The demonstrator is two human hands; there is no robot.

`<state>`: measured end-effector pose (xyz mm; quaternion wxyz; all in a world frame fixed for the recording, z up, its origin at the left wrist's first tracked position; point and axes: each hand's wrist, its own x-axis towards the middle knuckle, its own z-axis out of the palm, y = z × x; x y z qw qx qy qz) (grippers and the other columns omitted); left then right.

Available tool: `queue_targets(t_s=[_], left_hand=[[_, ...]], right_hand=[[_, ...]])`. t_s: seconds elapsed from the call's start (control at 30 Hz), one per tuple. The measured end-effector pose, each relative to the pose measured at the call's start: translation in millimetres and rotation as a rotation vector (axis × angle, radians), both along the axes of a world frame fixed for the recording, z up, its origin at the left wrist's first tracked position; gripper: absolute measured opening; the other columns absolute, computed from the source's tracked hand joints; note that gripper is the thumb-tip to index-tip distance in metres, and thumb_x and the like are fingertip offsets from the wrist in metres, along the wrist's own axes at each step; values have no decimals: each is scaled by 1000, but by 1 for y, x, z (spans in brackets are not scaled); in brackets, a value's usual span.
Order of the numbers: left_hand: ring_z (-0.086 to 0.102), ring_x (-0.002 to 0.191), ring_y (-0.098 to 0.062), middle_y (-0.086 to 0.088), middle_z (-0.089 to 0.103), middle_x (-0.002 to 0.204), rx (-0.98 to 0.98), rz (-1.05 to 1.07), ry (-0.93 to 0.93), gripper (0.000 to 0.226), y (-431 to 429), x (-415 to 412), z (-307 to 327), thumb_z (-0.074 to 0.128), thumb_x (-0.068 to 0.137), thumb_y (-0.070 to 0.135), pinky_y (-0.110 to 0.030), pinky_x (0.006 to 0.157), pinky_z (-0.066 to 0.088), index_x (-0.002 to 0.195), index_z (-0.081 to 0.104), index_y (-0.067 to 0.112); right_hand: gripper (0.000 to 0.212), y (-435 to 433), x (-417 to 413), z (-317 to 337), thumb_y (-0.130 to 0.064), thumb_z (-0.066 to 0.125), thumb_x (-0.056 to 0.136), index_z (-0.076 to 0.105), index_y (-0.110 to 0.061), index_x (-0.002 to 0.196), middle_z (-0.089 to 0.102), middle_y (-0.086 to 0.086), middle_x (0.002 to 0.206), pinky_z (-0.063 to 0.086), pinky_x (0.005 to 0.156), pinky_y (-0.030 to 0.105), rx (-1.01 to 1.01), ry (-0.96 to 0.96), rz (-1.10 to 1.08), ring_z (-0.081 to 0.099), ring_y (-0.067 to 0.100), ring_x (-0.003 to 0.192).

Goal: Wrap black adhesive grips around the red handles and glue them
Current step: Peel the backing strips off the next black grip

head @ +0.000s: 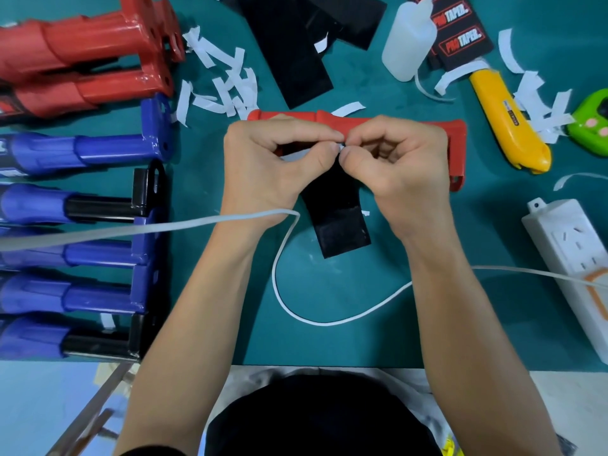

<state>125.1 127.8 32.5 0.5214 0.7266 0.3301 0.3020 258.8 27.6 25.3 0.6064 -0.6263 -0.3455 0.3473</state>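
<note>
Handles fill the left edge of the teal bench [362,327]: red handles [82,51] piled at the far corner, blue handles [82,153] in a row below them. White backing strips [217,77] lie scattered just right of the red pile. At centre the left hand [273,162] and right hand [404,162] meet over a single red handle [457,133] lying crosswise. Both sets of fingers [312,133] are curled, thumbs pinching the top edge of a black grip [339,222] that stretches from the hands toward the person. A white cable [296,312] loops below it. Farther right are a glue bottle [408,41], a yellow knife [506,123] and a white power strip [572,258]
</note>
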Motion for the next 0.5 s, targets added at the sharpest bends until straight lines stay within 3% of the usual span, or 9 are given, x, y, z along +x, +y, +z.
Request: queue_targets(t_s=[0.23,0.5], left_hand=[[69,80,-1,26,74,80,-1,-31,4,29,-1,1,1,76,83,4,-19,77,51,86,77,33],[70,78,0,23,75,79,-23,-54,-22,28,-3,3,-1,76,83,3,-17,75,51,87,78,31]], right_hand=[[27,1,-6,0,11,68,77,67,-15,67,55,-7,59,34,56,19,-11,-9,-59,44,4,56],[17,1,-13,-1,12,64,73,67,-3,66,52,4,57,32,55,20,-14,-4,-145,41,3,56]])
